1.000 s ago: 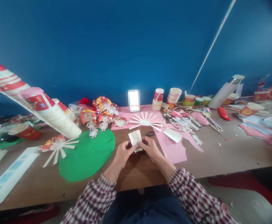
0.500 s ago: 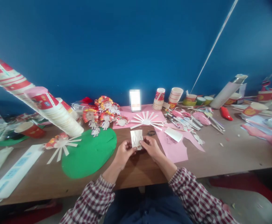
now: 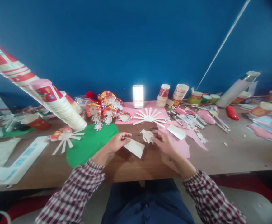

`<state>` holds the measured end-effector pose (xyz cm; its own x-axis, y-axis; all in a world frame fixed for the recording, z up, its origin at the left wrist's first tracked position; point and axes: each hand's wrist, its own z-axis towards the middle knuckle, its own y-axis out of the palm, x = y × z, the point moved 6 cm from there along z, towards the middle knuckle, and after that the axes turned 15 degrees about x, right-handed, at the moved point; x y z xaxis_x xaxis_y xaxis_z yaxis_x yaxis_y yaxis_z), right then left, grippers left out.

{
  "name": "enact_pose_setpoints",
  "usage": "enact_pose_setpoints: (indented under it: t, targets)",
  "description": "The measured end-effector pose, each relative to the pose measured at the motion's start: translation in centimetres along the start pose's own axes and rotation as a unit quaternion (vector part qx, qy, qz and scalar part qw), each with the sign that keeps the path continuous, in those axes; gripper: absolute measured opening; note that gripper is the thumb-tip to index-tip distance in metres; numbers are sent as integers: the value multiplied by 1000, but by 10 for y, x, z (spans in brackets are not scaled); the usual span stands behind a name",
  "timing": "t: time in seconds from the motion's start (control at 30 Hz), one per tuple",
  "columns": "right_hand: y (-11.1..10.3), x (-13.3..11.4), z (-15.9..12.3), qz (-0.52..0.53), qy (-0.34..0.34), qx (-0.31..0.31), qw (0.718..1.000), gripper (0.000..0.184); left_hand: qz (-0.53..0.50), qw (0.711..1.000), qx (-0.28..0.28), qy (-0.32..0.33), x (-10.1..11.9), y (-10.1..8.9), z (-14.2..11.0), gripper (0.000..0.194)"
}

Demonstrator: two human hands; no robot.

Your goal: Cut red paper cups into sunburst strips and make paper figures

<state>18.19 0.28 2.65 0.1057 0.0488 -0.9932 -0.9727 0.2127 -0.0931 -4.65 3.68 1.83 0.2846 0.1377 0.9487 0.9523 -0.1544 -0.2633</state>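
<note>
My left hand (image 3: 119, 142) pinches the upper left corner of a blank, off-white piece of paper (image 3: 135, 148) above the table. To its right, my right hand (image 3: 163, 142) grips a small white paper cutout (image 3: 147, 136) shaped like a figure, by its right side. The two pieces are apart from each other. Dark-handled scissors (image 3: 153, 128) lie just behind the cutout and are partly hidden by it. A white fan of paper strips (image 3: 148, 118) rests farther back on pink paper (image 3: 124, 108).
Green paper (image 3: 89, 146) lies at left, beside a long leaning stack of paper cups (image 3: 68, 113). Decorated paper figures (image 3: 108, 115) stand behind it. Short cup stacks (image 3: 163, 95), pens, paper scraps and a red object (image 3: 232, 113) are on the right.
The two paper pieces, held together between both hands before, are now apart. My left hand has moved left with the blank piece, my right hand rightward with the cutout. The view has shifted slightly.
</note>
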Motion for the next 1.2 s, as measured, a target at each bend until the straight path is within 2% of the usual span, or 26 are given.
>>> enact_pose_setpoints:
  t: [0.07, 0.13, 0.23, 0.33, 0.47, 0.7, 0.83, 1.0, 1.2]
  targets:
    - [9, -8, -8, -30, -33, -49, 998, 21, 11, 1000, 15, 7, 1, 3, 2, 37]
    - [18, -13, -15, -82, -72, -72, 991, 18, 13, 1000, 20, 8, 1, 8, 1, 37]
    - [26, -14, -21, -164, -101, -65, 979, 18, 2, 1000, 11, 3, 1, 17, -3, 39]
    - [29, -9, -22, -200, -101, -53, 973, 19, -22, 999, 23, 15, 4, 21, -6, 36]
    - [31, -3, -20, -196, -87, -51, 975, 22, -44, 998, 45, 24, 7, 21, -6, 38]
    - [31, 0, -21, -180, -60, -49, 981, 24, -92, 995, 20, -21, 4, 26, -7, 43]
    - [29, -1, -20, -181, -74, -62, 979, 24, -70, 997, 25, 2, 7, 20, -3, 36]
    - [20, -10, -10, -174, -112, -20, 978, 20, -27, 1000, 9, 14, 13, 17, 0, 30]
    - [40, -9, -9, -75, -31, -149, 986, 30, -3, 999, -36, 10, 18, 26, 1, 27]
